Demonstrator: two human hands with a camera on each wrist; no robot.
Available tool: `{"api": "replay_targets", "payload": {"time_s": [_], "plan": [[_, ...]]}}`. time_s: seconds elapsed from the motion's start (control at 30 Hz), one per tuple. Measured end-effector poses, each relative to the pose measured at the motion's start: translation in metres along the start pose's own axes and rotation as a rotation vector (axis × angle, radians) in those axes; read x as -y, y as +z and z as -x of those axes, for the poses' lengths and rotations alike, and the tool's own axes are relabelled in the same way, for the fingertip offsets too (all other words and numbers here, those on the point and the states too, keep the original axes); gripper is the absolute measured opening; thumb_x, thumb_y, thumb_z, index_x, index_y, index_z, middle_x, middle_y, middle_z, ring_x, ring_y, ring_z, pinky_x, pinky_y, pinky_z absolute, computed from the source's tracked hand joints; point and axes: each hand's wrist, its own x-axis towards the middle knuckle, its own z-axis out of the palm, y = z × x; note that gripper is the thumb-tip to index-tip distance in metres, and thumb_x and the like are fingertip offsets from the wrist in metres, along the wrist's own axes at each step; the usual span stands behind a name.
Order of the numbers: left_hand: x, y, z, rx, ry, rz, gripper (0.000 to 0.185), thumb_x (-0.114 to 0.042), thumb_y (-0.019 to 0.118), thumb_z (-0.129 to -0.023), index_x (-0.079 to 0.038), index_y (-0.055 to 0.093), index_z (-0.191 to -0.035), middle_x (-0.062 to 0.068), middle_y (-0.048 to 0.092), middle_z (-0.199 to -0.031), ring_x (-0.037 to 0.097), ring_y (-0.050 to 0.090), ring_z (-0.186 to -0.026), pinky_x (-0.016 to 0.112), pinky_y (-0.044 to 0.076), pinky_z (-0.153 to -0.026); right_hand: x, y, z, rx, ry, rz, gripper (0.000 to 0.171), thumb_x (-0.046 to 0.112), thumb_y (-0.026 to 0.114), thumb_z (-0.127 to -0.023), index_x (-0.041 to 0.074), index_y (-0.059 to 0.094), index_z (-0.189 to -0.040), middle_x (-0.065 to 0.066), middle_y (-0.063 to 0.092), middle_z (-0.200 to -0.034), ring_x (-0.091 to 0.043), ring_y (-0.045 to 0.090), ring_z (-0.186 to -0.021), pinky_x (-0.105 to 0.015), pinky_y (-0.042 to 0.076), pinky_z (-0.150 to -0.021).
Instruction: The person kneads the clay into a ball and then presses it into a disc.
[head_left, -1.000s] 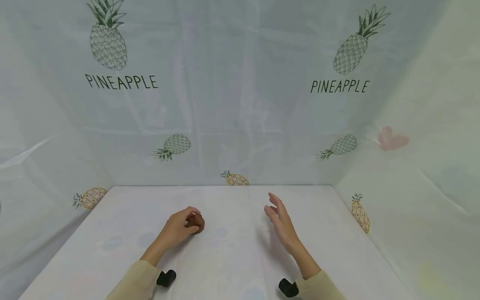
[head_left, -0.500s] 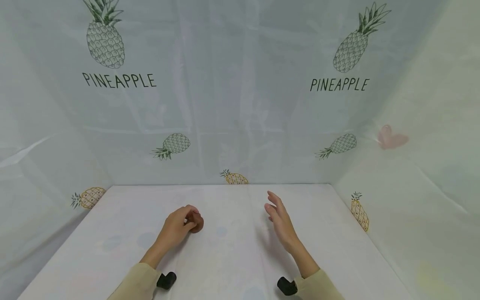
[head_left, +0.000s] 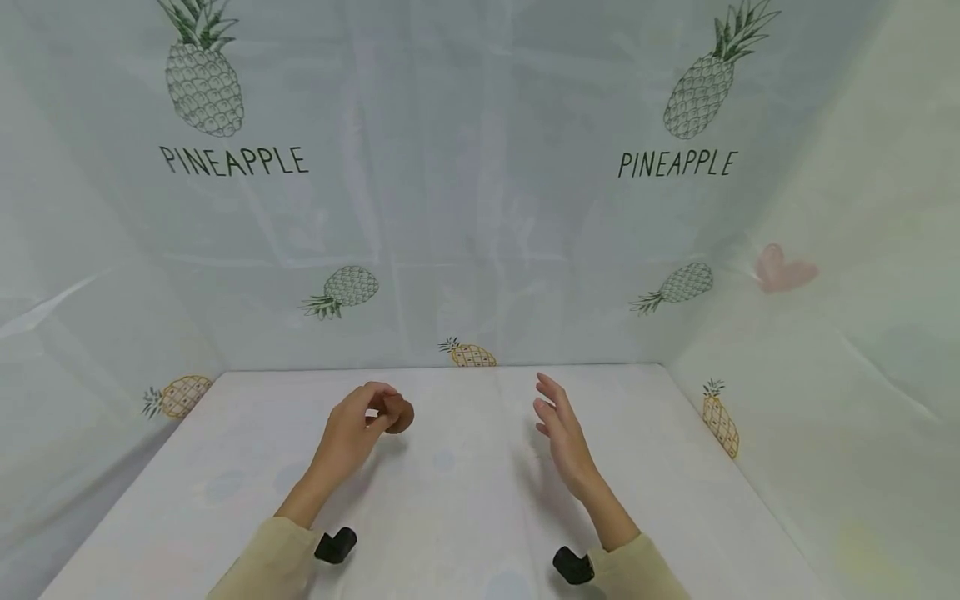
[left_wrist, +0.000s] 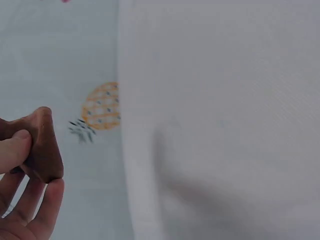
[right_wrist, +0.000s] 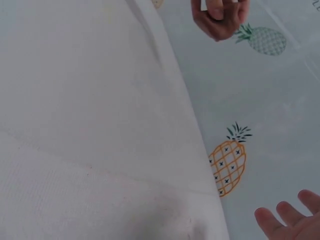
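In the head view my left hand [head_left: 354,427] holds a smooth brown piece [head_left: 402,413] over the left-middle of the table, with a shadow below it. The left wrist view shows the brown piece [left_wrist: 45,145] with a narrow part flaring to a broad end. My thumb presses it from one side and fingertips support it from below; its exact kind I cannot tell. My right hand [head_left: 566,443] hovers over the right-middle with fingers loosely extended and nothing in them. In the right wrist view its fingertips [right_wrist: 287,214] show at the lower right corner.
A white cloth-covered table [head_left: 465,500] lies below both hands. Pale sheeting [head_left: 450,208] printed with pineapples hangs behind it and along both sides. Small black devices [head_left: 336,546] sit at both sleeve cuffs.
My left hand has raised the brown piece off the table and carried it slightly farther away. My right hand stays nearly where it was. The head view has tilted slightly.
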Motion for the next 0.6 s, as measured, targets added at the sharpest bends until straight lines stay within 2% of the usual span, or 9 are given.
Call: {"api": "replay_targets", "payload": {"time_s": [0.23,0.6], "plan": [[-0.032,-0.002,-0.005,-0.014,0.045,0.058,0.032,-0.012,0.080,-0.098,-0.022,0.068,-0.125,-0.006,0.070,-0.120,0.014,0.067,-0.109,0.035,0.061,-0.085,0.016,0.000,-0.005,0.022,-0.051,-0.032,0.058,0.040,0.040,-0.114,0.021,0.029,-0.167,-0.012,0.028,-0.172,-0.039,0.030,-0.157,-0.067,0.031,-0.121],[-0.068,0.007,-0.007,-0.064,0.124,0.123,0.036,-0.009,0.082,-0.095,-0.020,0.069,-0.126,-0.005,0.070,-0.122,0.016,0.069,-0.110,0.033,0.062,-0.085,0.047,0.005,-0.017,0.046,-0.125,-0.106,0.062,0.041,0.041,-0.111,0.022,0.027,-0.168,-0.009,0.028,-0.171,-0.035,0.026,-0.159,-0.064,0.028,-0.123]]}}
